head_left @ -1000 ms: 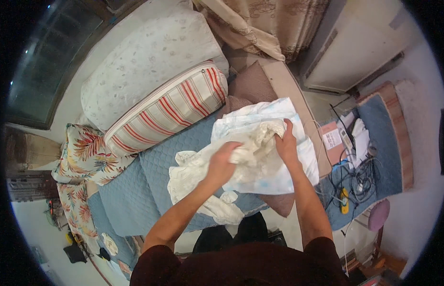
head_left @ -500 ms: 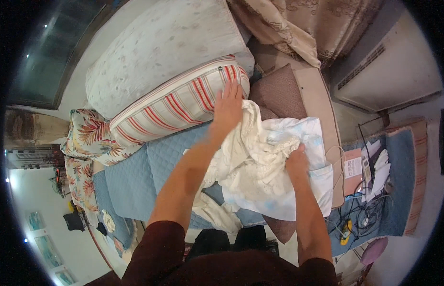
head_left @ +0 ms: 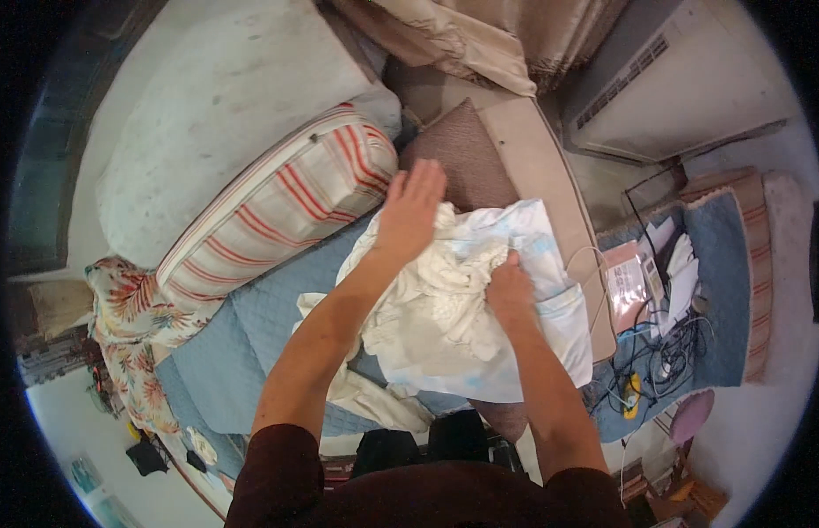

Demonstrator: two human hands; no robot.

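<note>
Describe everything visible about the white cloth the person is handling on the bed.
The white cloth is a soft, crumpled fabric, partly cream and textured in the middle, smoother with faint pale-blue marks toward its outer edges. It lies bunched on the blue quilted cover, one end trailing toward the lower edge of the picture. The left hand lies flat, fingers spread, at its upper edge beside the striped pillow. The right hand presses into its middle folds; whether it has a grip there cannot be told.

Blue quilted bed (head_left: 251,334) under white cloth (head_left: 462,308)
</note>
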